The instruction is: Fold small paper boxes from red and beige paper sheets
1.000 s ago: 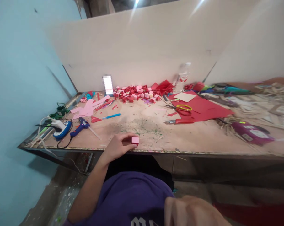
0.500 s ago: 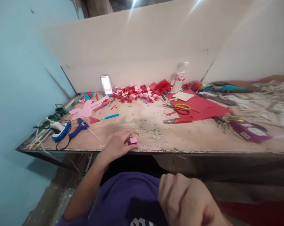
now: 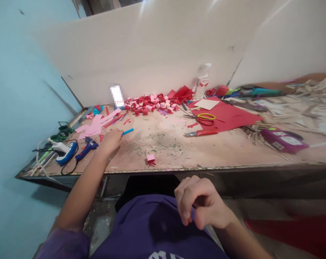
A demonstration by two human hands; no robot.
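Note:
My left hand (image 3: 113, 141) is over the table on the left, back toward me, beside a blue pen-like tool (image 3: 128, 131) and a small red paper scrap (image 3: 101, 137). Its fingertips are hidden, so I cannot tell whether it grips either one. In front of my shirt, beyond the table edge, my right hand (image 3: 197, 201) is curled with thumb and fingers drawn together; whatever it may hold is too small to make out. A small pink-and-red paper box (image 3: 150, 158) stands alone near the front edge, touched by neither hand.
Small pink and red boxes (image 3: 152, 103) are heaped at the back. Yellow-and-red scissors (image 3: 206, 118) lie by red paper (image 3: 233, 118), with red-handled pliers (image 3: 203, 133) in front. On the left are a blue glue gun (image 3: 86, 148) and a power strip (image 3: 67, 154); a purple device (image 3: 284, 140) is right.
My left hand has let go of the small box and moved left and away from me to the pen-like tool. The right hand has turned and shifted slightly up and left.

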